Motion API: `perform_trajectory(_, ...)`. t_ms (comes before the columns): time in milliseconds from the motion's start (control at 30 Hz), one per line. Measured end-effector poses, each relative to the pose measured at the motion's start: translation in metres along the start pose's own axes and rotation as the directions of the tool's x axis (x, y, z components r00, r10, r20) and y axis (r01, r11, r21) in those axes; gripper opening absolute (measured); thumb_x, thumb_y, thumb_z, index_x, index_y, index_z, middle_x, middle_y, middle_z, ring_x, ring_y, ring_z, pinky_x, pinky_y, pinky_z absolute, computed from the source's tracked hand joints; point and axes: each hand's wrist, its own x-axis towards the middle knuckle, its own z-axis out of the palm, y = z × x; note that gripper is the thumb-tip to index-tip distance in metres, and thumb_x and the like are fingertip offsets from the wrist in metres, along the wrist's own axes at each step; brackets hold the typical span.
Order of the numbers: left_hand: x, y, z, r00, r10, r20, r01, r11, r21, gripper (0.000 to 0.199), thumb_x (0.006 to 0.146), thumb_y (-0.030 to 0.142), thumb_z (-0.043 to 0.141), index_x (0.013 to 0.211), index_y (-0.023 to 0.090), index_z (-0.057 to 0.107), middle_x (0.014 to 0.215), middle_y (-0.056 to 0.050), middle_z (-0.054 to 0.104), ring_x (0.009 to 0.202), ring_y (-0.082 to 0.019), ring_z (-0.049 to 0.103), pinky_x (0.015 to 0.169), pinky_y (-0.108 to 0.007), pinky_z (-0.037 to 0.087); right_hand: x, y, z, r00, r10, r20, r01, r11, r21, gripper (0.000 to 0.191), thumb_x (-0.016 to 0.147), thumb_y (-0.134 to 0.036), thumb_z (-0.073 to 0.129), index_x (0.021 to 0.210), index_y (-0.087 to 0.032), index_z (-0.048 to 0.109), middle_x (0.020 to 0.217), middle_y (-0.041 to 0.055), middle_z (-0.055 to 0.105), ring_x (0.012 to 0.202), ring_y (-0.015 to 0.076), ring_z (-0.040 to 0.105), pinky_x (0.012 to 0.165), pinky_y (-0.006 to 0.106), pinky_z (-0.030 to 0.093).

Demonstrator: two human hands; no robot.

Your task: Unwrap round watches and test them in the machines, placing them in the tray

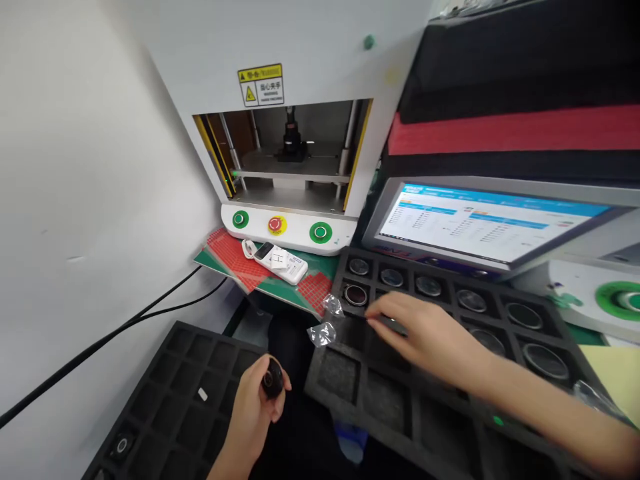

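Note:
My left hand [255, 397] is closed around a small black round device [273, 378] with a ring-like centre on its face, held over the gap between two black foam trays. Over the right foam tray [340, 380], my right hand [420, 330] is stretched out with thumb and fingers brought together above a compartment. Its fingertips are slightly blurred, and what they pinch cannot be made out. Just left of that hand, a dark round disc with a reddish rim [355, 295] lies in its compartment. Several clear round discs, one a clear disc [429, 286], sit in the compartments behind.
A white press machine [310, 60] with green and red buttons stands ahead; a monitor [480, 227] is at right. A white handheld device [283, 262] lies on red-gridded sheets. Clear film scraps [321, 333] rest by the tray. The left foam tray [175, 400] holds a few parts.

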Motion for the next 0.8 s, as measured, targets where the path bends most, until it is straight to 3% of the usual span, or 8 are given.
perform_trajectory(167,0.017,0.001,0.002,1.0,-0.013,-0.002,0.013,1.0,-0.02,0.049,0.065,0.057,0.076,0.059,0.014,0.053,0.056,0.0,0.061,0.036,-0.004,0.04,0.037,-0.017,0.026,0.09,0.038,0.028,0.979,-0.006,0.202,0.003,1.0,0.012,0.007,0.094,-0.016,0.061,0.091,-0.015,0.067,0.092,0.0027,0.071,0.086,0.0159,0.068,0.082,0.033,0.056)
perform_trajectory(300,0.022,-0.002,-0.004,1.0,0.008,0.001,-0.008,1.0,-0.015,0.048,0.069,0.057,0.073,0.059,0.015,0.052,0.057,0.0,0.061,0.038,-0.004,0.041,0.038,-0.018,0.028,0.132,0.056,0.059,0.94,-0.03,0.339,0.037,0.999,-0.016,0.013,0.097,-0.025,0.061,0.095,-0.014,0.067,0.096,0.0036,0.069,0.088,0.0162,0.067,0.083,0.037,0.057)
perform_trajectory(500,0.03,-0.01,-0.021,0.999,-0.012,-0.045,0.011,1.0,-0.006,0.045,0.071,0.055,0.072,0.061,0.016,0.053,0.059,0.001,0.06,0.04,-0.005,0.043,0.039,-0.018,0.029,0.143,0.057,0.083,0.896,-0.07,0.438,0.107,0.992,-0.06,0.014,0.098,-0.026,0.06,0.104,-0.015,0.066,0.105,0.0054,0.068,0.095,0.0182,0.066,0.088,0.039,0.056)
perform_trajectory(800,0.039,-0.007,-0.017,0.998,-0.054,-0.019,0.054,0.999,0.0,0.046,0.07,0.057,0.071,0.061,0.015,0.053,0.059,0.001,0.06,0.041,-0.005,0.045,0.041,-0.019,0.029,0.149,0.051,0.083,0.859,-0.024,0.512,0.124,0.979,-0.162,0.012,0.097,-0.025,0.061,0.099,-0.015,0.067,0.102,0.0047,0.068,0.094,0.018,0.066,0.086,0.039,0.056)
